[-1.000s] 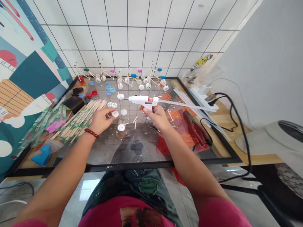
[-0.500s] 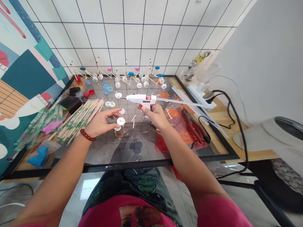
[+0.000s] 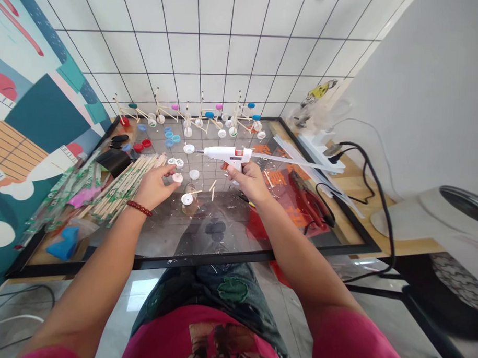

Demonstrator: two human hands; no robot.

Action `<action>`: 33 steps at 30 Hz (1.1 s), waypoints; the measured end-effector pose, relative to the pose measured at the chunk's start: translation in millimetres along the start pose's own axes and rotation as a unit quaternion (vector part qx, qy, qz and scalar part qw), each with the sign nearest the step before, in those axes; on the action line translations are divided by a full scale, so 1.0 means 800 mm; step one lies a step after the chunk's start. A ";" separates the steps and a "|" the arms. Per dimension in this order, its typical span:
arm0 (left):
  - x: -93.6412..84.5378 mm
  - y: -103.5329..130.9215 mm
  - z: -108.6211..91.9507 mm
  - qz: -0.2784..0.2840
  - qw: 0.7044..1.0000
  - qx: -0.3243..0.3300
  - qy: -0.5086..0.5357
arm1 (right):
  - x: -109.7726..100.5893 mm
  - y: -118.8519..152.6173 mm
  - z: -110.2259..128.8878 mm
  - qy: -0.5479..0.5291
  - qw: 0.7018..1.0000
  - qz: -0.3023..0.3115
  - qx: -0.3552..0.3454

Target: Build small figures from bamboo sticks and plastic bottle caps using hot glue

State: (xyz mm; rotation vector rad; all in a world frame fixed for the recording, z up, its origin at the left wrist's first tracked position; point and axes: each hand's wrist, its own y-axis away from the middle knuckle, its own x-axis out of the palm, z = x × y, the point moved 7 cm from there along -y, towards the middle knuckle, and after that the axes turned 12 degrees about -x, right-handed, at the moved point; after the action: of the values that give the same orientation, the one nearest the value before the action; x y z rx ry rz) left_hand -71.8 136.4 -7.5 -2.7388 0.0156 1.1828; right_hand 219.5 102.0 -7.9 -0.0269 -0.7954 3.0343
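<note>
My right hand is closed round the handle of a white hot glue gun, with a long clear glue stick coming out of its back. The nozzle points left, close to a white bottle cap. Between the thumb and fingers of my left hand is a small white cap. Another white cap lies just below it, with a short wooden stick beside it. One more white cap rests between my hands.
Wrapped chopsticks are piled at left. Several stick-and-cap models stand along the tiled wall. Blue caps and red caps lie nearby. Red-handled pliers, a power strip and a black cable are at right.
My left hand has moved up and left with a white cap, away from the cap and stick on the table. My right hand keeps the glue gun nearly in place.
</note>
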 end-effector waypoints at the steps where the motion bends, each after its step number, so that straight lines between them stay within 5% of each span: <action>1: 0.000 0.000 -0.005 -0.012 1.000 0.016 -0.013 | 0.000 0.000 0.001 0.002 1.000 -0.002 0.001; 5: 0.010 0.002 -0.044 -0.038 0.992 0.096 -0.075 | -0.002 -0.002 0.005 0.003 1.000 -0.011 0.000; 12: 0.053 -0.026 -0.092 0.053 0.979 0.099 -0.168 | -0.010 -0.006 0.000 -0.006 0.999 -0.034 0.001; 17: 0.036 -0.042 -0.092 0.057 0.993 0.041 0.093 | -0.019 -0.009 -0.007 0.003 0.999 -0.048 0.009; 22: 0.019 -0.028 -0.063 0.099 0.891 -0.057 0.439 | -0.018 -0.010 -0.007 -0.004 0.998 -0.061 0.000; 30: 0.022 -0.002 -0.045 0.120 0.850 -0.108 0.501 | -0.007 -0.002 0.012 -0.014 0.999 -0.040 -0.034; 33: 0.019 -0.001 -0.045 0.072 0.870 -0.083 0.480 | -0.009 0.001 0.017 -0.004 0.998 -0.044 -0.040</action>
State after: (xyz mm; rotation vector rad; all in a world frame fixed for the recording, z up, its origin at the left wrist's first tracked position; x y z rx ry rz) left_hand -35.0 132.9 6.1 -3.1957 0.2433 -0.2890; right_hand 226.8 94.6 4.0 0.0202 -0.8935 2.9211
